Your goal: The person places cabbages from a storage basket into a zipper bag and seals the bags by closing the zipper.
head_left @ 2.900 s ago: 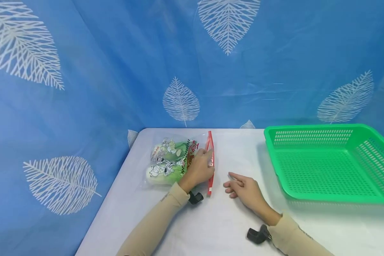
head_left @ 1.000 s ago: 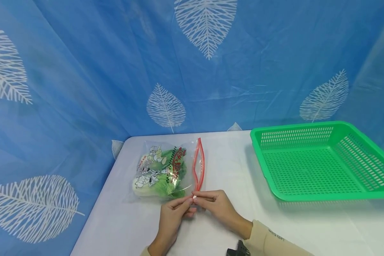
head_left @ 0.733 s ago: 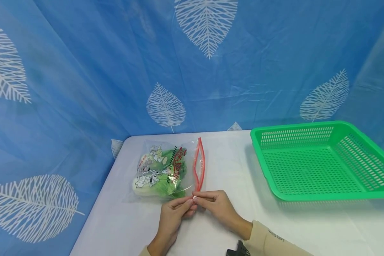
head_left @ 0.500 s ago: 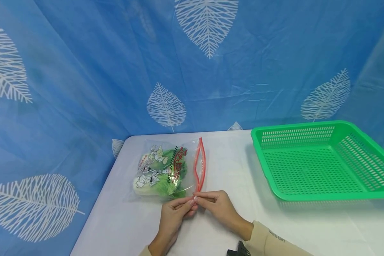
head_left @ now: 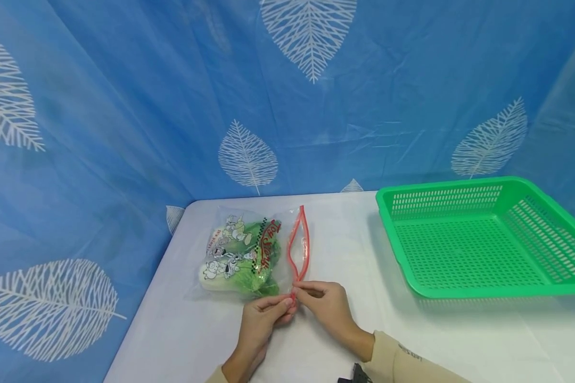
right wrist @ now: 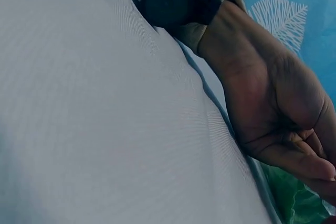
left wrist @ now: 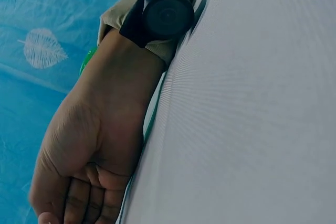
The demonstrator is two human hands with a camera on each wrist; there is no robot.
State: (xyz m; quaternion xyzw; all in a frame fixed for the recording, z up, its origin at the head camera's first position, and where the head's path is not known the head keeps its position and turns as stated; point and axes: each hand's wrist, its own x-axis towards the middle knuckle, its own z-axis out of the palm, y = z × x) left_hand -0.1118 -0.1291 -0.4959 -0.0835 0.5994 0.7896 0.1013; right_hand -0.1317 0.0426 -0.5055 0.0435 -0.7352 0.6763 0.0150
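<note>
A clear printed zip bag [head_left: 239, 250] lies on the white table with a leafy green-and-white vegetable [head_left: 249, 277] inside. Its red zip strip [head_left: 308, 250] runs down the right side, and the mouth gapes in the middle. At the near corner, my left hand [head_left: 260, 327] pinches the end of the strip between thumb and fingers. Just above, my right hand [head_left: 329, 308] pinches the strip between thumb and index finger, hiding that bit of it. The left wrist view shows the left hand [left wrist: 89, 140] with curled fingers; in the right wrist view, greenery shows below the right hand [right wrist: 283, 98].
A green plastic basket [head_left: 469, 255] with slotted walls stands on the right of the table. Behind and to the left hangs a blue sheet [head_left: 172, 106] with white leaf prints. A black wrist camera [head_left: 356, 374] sits below the right sleeve.
The left hand came off the bag's middle to its near corner, and the right hand came in from beside the bag to pinch the strip. Lately the right fingers have slid slightly up it.
</note>
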